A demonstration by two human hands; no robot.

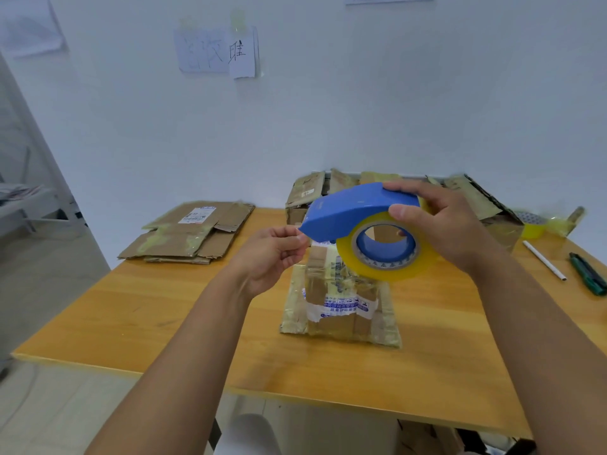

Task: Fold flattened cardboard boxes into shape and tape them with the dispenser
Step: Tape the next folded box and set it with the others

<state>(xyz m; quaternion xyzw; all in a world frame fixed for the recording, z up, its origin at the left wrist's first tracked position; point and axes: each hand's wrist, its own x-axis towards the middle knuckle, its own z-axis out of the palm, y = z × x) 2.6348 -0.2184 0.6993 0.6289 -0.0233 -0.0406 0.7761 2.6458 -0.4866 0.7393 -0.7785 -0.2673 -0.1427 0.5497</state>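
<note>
1. The right hand [440, 224] grips the blue dispenser [354, 208] from above, fingers curled over its top and thumb pressed on the side by the tape roll [387, 247]; it holds the dispenser in the air above the counter [164, 310].
2. The left hand [272, 254] is raised at the dispenser's front tip, thumb and fingertips pinched together there. The tape end is too clear to make out, so I cannot tell whether it has hold of the tape.
3. The yellowish roll sits in the dispenser under the right thumb, its blue hub facing the camera.
4. Below and between the two hands, a box [341, 303] lies on the counter, wrapped in shiny old tape with a strip of blue-printed white tape across it. It is partly hidden by the roll.
5. Beyond the left hand, well apart from it, a stack of flat cardboard [187, 234] lies on the far left part of the counter, with a white label on top.
6. Behind the right hand, a pile of boxes [486, 198] stands against the wall.
7. Right of the right hand lie a white pen [543, 259] and a green knife [588, 274], near each other, and further back a second yellow roll [535, 229].
8. On the wall above the hands hang paper notes [216, 52].
</note>
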